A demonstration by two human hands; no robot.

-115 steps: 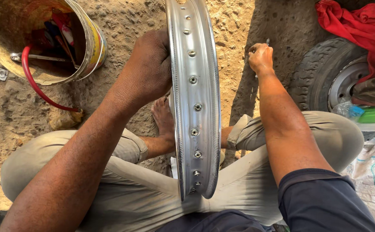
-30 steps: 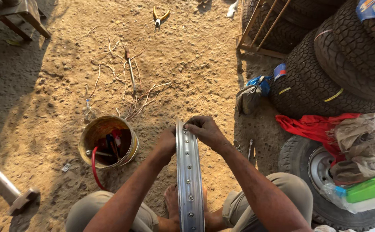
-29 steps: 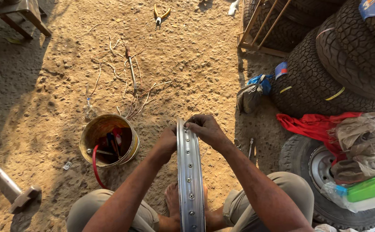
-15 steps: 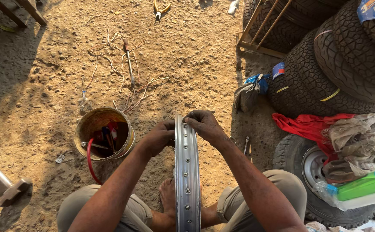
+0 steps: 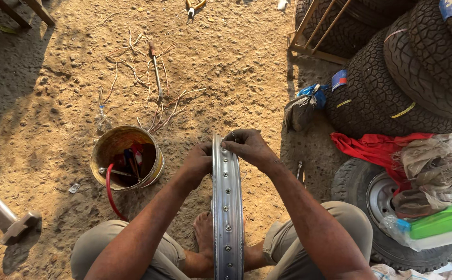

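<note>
A shiny metal wheel rim (image 5: 228, 218) with a row of spoke holes stands upright on edge between my knees, seen edge-on. My left hand (image 5: 199, 162) grips its left side near the top. My right hand (image 5: 247, 147) curls over the top of the rim, fingers pinched at one of the uppermost holes. Whether a small part sits between those fingers I cannot tell. My bare foot (image 5: 203, 233) rests on the sandy ground behind the rim.
A yellow bucket (image 5: 106, 150) of tools with a red hose stands at left. A hammer (image 5: 3, 218) lies lower left. Loose spokes and a screwdriver (image 5: 155, 67) are scattered beyond. Stacked tyres (image 5: 417, 67), a red cloth (image 5: 376, 148) and a wheel (image 5: 371, 192) crowd the right.
In the oldest frame my right hand was off the rim at the right; it now sits on the rim's top. Over the last second both hands stayed there while my head shifted slightly.
</note>
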